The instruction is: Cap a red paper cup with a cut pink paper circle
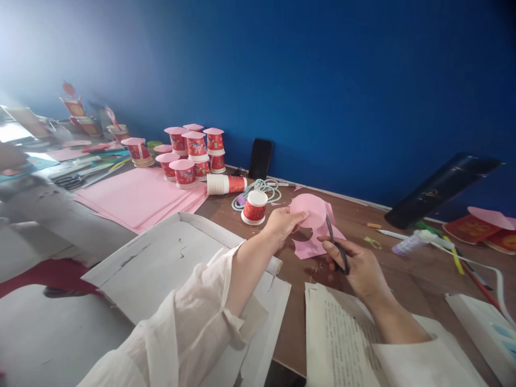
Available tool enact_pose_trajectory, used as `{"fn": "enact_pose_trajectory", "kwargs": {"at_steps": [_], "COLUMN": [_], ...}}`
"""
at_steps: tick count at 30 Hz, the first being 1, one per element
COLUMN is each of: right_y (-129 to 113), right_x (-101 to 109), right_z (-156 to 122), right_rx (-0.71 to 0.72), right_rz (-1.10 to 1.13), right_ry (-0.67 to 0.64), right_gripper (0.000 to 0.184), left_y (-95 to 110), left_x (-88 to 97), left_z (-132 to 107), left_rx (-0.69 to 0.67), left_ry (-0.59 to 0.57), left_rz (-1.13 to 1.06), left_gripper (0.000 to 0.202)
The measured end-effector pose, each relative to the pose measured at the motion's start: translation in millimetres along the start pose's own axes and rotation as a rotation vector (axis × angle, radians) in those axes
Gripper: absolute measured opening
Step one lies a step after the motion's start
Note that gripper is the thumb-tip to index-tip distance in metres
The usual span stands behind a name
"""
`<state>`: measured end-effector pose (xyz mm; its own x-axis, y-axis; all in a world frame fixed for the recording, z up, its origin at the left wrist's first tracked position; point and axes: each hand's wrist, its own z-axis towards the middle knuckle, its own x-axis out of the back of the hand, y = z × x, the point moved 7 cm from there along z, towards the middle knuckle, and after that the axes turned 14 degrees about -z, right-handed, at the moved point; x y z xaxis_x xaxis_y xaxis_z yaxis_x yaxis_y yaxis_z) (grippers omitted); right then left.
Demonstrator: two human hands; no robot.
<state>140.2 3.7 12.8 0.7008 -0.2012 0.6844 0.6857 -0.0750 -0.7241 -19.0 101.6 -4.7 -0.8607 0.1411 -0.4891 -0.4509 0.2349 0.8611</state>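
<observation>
My left hand [282,223] pinches a round piece of pink paper [308,210] and holds it up above the brown table [387,247]. My right hand [357,266] grips black-handled scissors [336,244] whose blades reach into the pink paper from below. Pink offcuts [310,247] lie on the table under the paper. A single red paper cup [254,207] stands upside down just left of my left hand.
Several red cups with pink lids [193,153] are stacked at the back, with a lying cup stack [226,184], a coiled cable [262,188] and a phone [260,158]. Pink sheets [137,196], a cardboard lid [161,263], a printed page [342,338], a glue stick [409,244] and pens surround me.
</observation>
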Motion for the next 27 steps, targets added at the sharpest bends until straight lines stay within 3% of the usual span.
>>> {"fn": "enact_pose_trajectory", "kwargs": {"at_steps": [10, 17, 27], "right_y": [-12.6, -8.6, 2.3], "right_x": [3.8, 4.5, 2.6], "right_z": [-2.8, -2.4, -0.1], "right_rx": [-0.016, -0.033, -0.033], "right_rz": [0.028, 0.017, 0.025], "right_ry": [0.03, 0.014, -0.003], "right_gripper": [0.056, 0.055, 0.052], "left_y": [-2.1, -0.2, 8.8], "left_x": [0.8, 0.6, -5.6], "left_z": [2.4, 1.3, -6.3], "left_rx": [0.025, 0.021, -0.006], "left_ry": [0.012, 0.037, -0.068], "left_rz": [-0.083, -0.102, 0.125], "left_gripper": [0.023, 0.018, 0.019]}}
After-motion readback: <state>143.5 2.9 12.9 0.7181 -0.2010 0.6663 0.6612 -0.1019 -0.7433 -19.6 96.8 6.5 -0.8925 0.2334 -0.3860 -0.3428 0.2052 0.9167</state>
